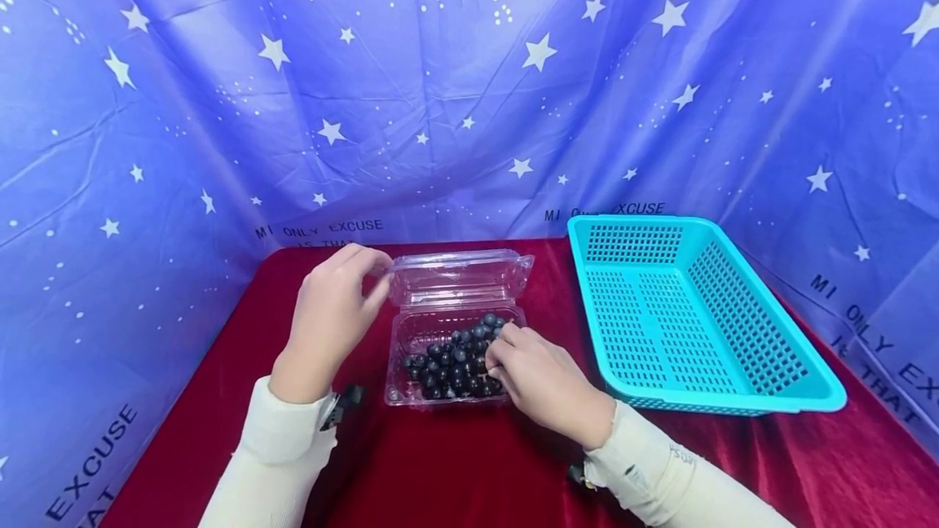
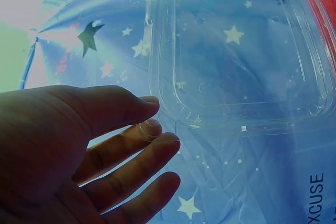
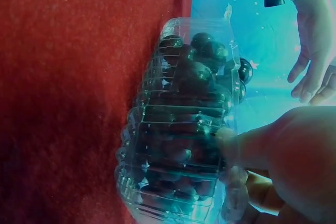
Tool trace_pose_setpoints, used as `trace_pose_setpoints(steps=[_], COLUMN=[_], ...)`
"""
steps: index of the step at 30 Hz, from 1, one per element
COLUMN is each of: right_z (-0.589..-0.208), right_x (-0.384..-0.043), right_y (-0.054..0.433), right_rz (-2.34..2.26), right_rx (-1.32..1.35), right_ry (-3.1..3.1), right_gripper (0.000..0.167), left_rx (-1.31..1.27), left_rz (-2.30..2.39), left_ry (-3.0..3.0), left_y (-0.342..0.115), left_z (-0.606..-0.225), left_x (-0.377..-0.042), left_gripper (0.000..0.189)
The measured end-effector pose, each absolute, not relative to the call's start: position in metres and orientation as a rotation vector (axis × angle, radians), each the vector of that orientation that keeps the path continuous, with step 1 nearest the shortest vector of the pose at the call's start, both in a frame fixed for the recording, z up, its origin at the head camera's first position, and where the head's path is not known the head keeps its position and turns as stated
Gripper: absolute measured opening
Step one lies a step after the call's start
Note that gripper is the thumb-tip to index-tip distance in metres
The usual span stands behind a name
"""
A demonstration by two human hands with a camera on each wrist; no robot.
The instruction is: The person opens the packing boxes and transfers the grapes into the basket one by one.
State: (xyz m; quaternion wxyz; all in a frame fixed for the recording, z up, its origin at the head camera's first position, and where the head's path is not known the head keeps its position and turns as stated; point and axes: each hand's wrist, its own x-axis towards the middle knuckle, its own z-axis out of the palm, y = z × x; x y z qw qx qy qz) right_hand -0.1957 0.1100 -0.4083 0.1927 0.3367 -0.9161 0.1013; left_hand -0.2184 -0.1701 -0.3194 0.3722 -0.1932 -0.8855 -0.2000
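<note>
A clear plastic clamshell box stands with its lid raised at the back. Dark round grapes fill much of its base, and bits of stem show among them. At the lid's left corner is my left hand; in the left wrist view its thumb and forefinger pinch the lid's small corner tab. My right hand reaches over the box's right side, fingers curled at the grapes. Seen from the right wrist, its thumb lies at the rim, and the fingertips are partly hidden and blurred.
To the right sits a turquoise plastic basket with slotted floor and walls. Dark red cloth covers the table. Blue star-printed curtains hang behind and along both sides.
</note>
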Motion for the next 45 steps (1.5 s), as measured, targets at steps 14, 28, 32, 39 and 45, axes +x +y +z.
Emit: trace_pose_setpoints(steps=[14, 28, 32, 39, 45], right_z=[-0.394, -0.381, -0.378, -0.375, -0.369], right_x=[-0.194, -0.190, -0.190, -0.189, -0.189], right_y=[0.113, 0.117, 0.118, 0.121, 0.124], right_rz=[0.340, 0.399, 0.409, 0.458, 0.488], right_rx=[0.934, 0.934, 0.929, 0.915, 0.903], right_ry=[-2.513, -2.463, -2.465, -2.437, -2.402], right_gripper=[0.011, 0.012, 0.010, 0.008, 0.007], left_rx=[-0.494, -0.510, -0.506, -0.508, -0.515], left_rz=[-0.504, -0.492, -0.494, -0.498, -0.492], left_ry=[-2.270, -2.259, -2.265, -2.268, -2.261], left_y=[-0.170, -0.170, -0.170, -0.169, -0.169], left_z=[-0.319, -0.319, -0.319, -0.320, -0.320], left_x=[-0.219, -0.219, -0.219, -0.219, -0.219], left_gripper=[0.011, 0.011, 0.011, 0.011, 0.010])
